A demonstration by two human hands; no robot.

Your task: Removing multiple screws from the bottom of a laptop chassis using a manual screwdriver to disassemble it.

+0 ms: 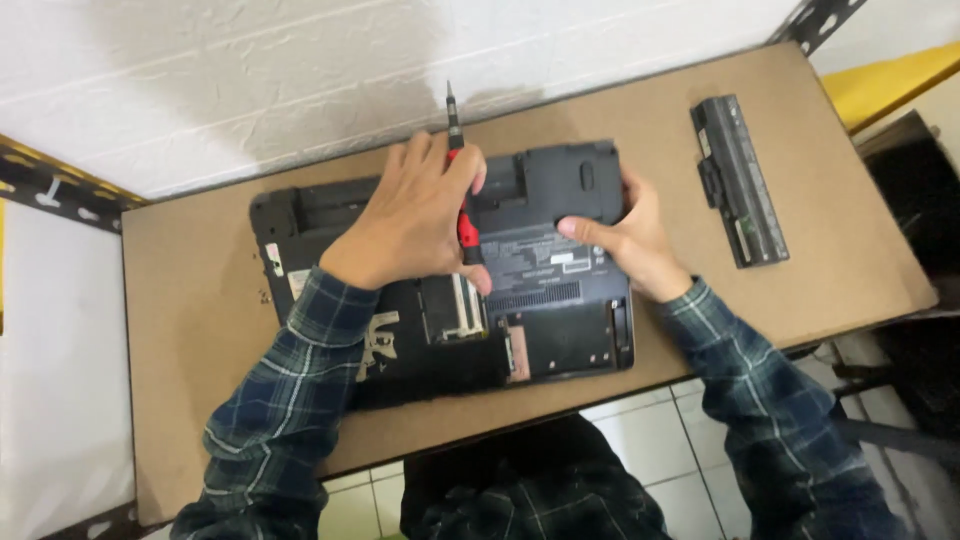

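Black plastic laptop point(545, 290), underside up with compartments opened, lies at the middle of the brown fibreboard table point(190, 330). Left hand point(415, 215) — fingers curled shut around a red-and-black-handled screwdriver point(464, 205), metal tip pointing far — rests on the laptop; right hand point(630, 235) grips its right edge, thumb on the base. Long black battery pack point(738, 180) — far right, well apart.

We seem to be at a makeshift repair bench: a brown board shelf point(200, 300) on slotted metal uprights point(60, 185) against a white painted wall point(250, 70), with tiled floor point(640, 440) below. Beside our hands lie an opened laptop point(560, 290) and its removed battery point(738, 180).
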